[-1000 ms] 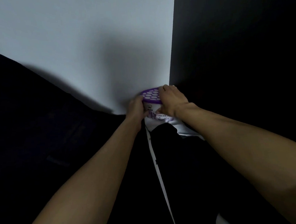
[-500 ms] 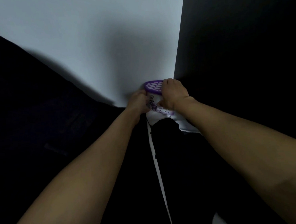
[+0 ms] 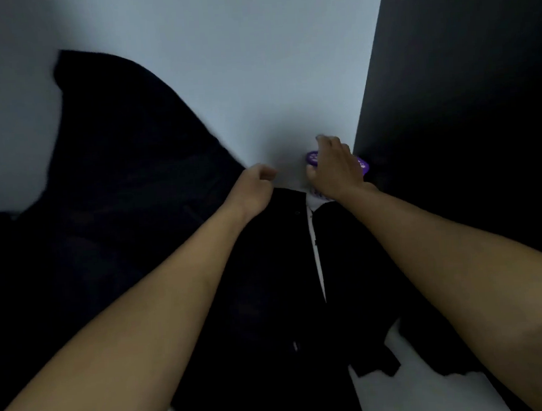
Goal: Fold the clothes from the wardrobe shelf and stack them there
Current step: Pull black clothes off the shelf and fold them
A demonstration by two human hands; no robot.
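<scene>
A heap of dark clothes (image 3: 129, 209) is spread over the white wardrobe shelf (image 3: 421, 397) from 9 o'clock through to 6 o'clock. A black garment (image 3: 269, 285) with a narrow pale strip down its middle is laid lengthwise between both outstretched forearms. The left hand (image 3: 255, 187) is seen just above centre, its fingers curled at the garment's far edge; whether fabric is pinched cannot be told. The right hand (image 3: 334, 168) is held released, fingers spread, over a purple-lidded container (image 3: 363, 166) at 2 o'clock, set in the corner beside the dark side panel (image 3: 464, 95).
</scene>
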